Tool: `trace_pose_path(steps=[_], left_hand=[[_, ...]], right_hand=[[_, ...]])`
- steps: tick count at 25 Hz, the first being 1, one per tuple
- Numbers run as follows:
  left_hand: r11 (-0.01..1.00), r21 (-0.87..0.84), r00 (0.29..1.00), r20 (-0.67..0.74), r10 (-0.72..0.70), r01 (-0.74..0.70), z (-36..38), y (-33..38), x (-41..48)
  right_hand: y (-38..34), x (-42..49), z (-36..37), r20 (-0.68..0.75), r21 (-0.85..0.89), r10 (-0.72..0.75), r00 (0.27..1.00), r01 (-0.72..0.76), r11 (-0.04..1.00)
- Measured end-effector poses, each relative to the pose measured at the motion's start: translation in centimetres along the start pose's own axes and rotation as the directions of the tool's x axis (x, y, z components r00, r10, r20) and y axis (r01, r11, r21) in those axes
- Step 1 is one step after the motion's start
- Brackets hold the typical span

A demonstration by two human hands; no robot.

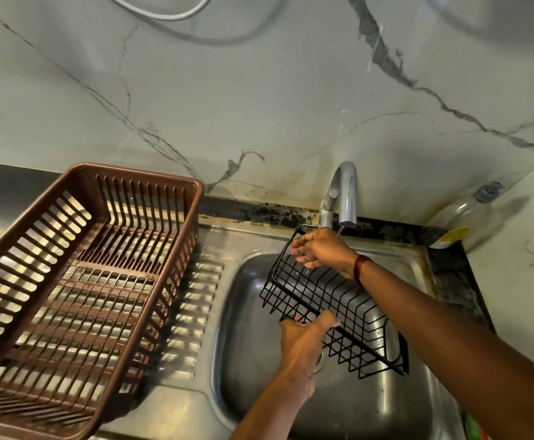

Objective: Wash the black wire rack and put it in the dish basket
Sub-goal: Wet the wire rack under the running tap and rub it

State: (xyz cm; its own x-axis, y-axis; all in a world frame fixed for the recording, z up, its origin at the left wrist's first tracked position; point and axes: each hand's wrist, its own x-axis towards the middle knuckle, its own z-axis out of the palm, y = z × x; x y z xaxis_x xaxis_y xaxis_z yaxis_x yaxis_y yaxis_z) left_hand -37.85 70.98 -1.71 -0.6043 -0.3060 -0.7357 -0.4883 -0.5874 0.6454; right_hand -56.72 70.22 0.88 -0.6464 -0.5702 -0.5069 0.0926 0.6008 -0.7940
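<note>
Black wire rack sits tilted in the air over the steel sink, its far end up under the tap and its near end lower above the basin. It touches neither the sink floor nor the brown dish basket, which stands on the drainboard well to the left.

Your left hand grips the near long rim, thumb over the bar and fingers curled beneath it. Your right hand lies over the far end just below the spout, fingers loosely bent. Whether it pinches a wire or only brushes it, I cannot tell.

A thin stream of water runs from the spout, so you look to be in the washing step, rinsing and rubbing the far end — not yet the transfer.

Next, I judge you need to turn the rack under the stream so each side gets wet, rub along the wires, then shake off the drips and carry it left — lifting it clear of the basket's rim before setting it down inside.
</note>
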Motion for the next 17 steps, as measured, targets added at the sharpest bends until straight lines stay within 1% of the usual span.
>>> trace_pose_path(steps=[2, 3, 5, 6, 8, 9, 11, 12, 13, 16, 17], left_hand=[[1.000, 0.006, 1.000, -0.016, 0.008, -0.008, -0.3, -0.1, 0.1], [1.000, 0.019, 1.000, -0.023, 0.017, -0.017, -0.5, -0.1, 0.2], [0.999, 0.029, 0.999, -0.035, 0.019, -0.018, -0.6, -0.2, 0.2], [1.000, 0.019, 0.999, -0.039, 0.012, -0.011, -0.7, -0.3, 0.1], [1.000, -0.015, 0.999, -0.047, 0.007, -0.008, -0.9, -0.5, 0.1], [1.000, -0.026, 0.998, -0.053, 0.016, -0.017, -1.0, -0.4, 0.2], [0.999, -0.029, 0.997, -0.064, 0.031, -0.033, -1.3, -0.3, 0.5], [0.999, -0.021, 0.997, -0.068, 0.031, -0.033, -1.4, -0.2, 0.5], [0.999, -0.013, 0.997, -0.071, 0.029, -0.030, -1.4, -0.2, 0.5], [0.999, -0.019, 0.996, -0.079, 0.028, -0.030, -1.3, 0.0, 0.3], [0.999, -0.034, 0.996, -0.088, 0.028, -0.031, -1.4, 0.1, 0.3]], right_hand=[[0.3, 0.0, 0.2, 0.030, -0.050, 0.023, 0.999, -0.022, 0.999], [0.6, 0.3, 0.3, 0.019, -0.101, 0.038, 0.999, -0.036, 0.994], [1.3, 0.4, 0.2, -0.072, -0.238, 0.055, 0.996, -0.070, 0.969], [1.5, 0.2, 0.3, -0.087, -0.251, 0.100, 0.991, -0.119, 0.961], [2.3, -0.5, 0.4, -0.068, -0.327, 0.157, 0.985, -0.171, 0.930], [2.7, -0.5, 0.5, -0.096, -0.352, 0.154, 0.983, -0.178, 0.919], [3.1, -0.1, 0.7, -0.197, -0.403, 0.078, 0.977, -0.154, 0.902], [3.0, -0.1, 0.9, -0.206, -0.409, 0.054, 0.977, -0.136, 0.902], [2.6, 0.0, 1.2, -0.191, -0.379, 0.054, 0.980, -0.124, 0.917], [1.6, 0.0, 1.8, -0.129, -0.137, 0.050, 0.990, -0.068, 0.988], [1.6, -0.2, 1.9, -0.122, -0.098, 0.030, 0.992, -0.042, 0.994]])
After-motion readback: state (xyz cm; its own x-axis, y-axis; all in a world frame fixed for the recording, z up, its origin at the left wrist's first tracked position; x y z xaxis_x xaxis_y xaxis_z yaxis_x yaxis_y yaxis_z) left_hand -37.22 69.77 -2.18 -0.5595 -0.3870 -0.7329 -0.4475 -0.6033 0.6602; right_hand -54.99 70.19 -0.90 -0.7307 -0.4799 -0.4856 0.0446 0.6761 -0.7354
